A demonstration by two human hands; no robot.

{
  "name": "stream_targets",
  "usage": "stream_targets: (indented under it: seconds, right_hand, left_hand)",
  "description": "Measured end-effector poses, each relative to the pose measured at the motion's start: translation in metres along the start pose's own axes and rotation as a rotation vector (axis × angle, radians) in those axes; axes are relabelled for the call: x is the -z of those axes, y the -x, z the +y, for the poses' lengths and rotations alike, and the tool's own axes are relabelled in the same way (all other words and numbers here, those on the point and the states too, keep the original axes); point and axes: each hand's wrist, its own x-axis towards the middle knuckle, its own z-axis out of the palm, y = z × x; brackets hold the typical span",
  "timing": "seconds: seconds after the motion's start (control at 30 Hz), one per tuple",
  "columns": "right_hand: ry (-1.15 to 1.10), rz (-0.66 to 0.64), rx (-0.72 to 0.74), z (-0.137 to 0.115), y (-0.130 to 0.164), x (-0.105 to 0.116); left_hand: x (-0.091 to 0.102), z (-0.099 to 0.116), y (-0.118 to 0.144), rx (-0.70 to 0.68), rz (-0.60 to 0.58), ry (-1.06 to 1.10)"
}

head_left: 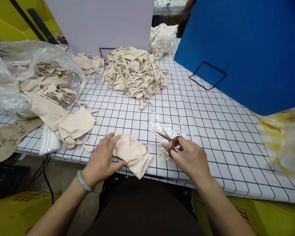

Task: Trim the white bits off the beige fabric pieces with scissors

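My left hand [103,157], a pale green bangle [84,182] on its wrist, lies at the left edge of a crumpled beige fabric piece [132,152]. Its thumb is stretched apart from the other fingers and touches the cloth. To the right, my right hand [190,159] is closed around the handles of small scissors [165,135]. The blades point left and away from me, over a scatter of tiny white scraps [170,126] on the grid-patterned tablecloth [186,108].
A heap of beige fabric pieces [135,72] stands further back. At left, a clear plastic bag [71,62] holds more pieces, near a white power strip [49,141] and a marked brown template [9,141]. A lilac panel [105,26] and a blue panel [248,49] rise behind.
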Motion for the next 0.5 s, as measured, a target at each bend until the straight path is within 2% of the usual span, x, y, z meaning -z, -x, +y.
stream_targets:
  seconds: [0.1,0.17,0.2,0.27,0.33,0.4,0.47,0.5]
  right_hand:
    - [-0.342,-0.189,0.121,-0.029,0.013,-0.017]
    - [-0.531,-0.299,0.194,-0.048,0.023,-0.032]
    - [-0.6,-0.334,0.193,-0.056,0.024,-0.039]
    - [-0.702,-0.31,0.15,-0.069,0.01,-0.05]
    - [-0.807,-0.227,0.114,-0.082,-0.031,-0.046]
    - [-0.9,-0.121,0.097,-0.097,-0.094,-0.024]
    - [-0.898,0.029,0.06,-0.11,-0.162,0.007]
    - [-0.887,0.078,0.047,-0.114,-0.192,0.02]
  left_hand:
    - [-0.015,0.012,-0.001,-0.021,-0.165,0.227]
    - [-0.015,0.024,-0.009,-0.011,-0.223,0.465]
    - [-0.012,0.029,-0.016,0.01,-0.239,0.591]
    - [-0.002,0.039,-0.041,0.059,-0.233,0.808]
    - [0.017,0.046,-0.081,0.065,-0.169,0.905]
    - [0.044,0.051,-0.135,0.016,-0.015,0.878]
    - [0.072,0.054,-0.191,-0.016,0.279,0.812]
    - [0.081,0.055,-0.215,-0.017,0.368,0.798]
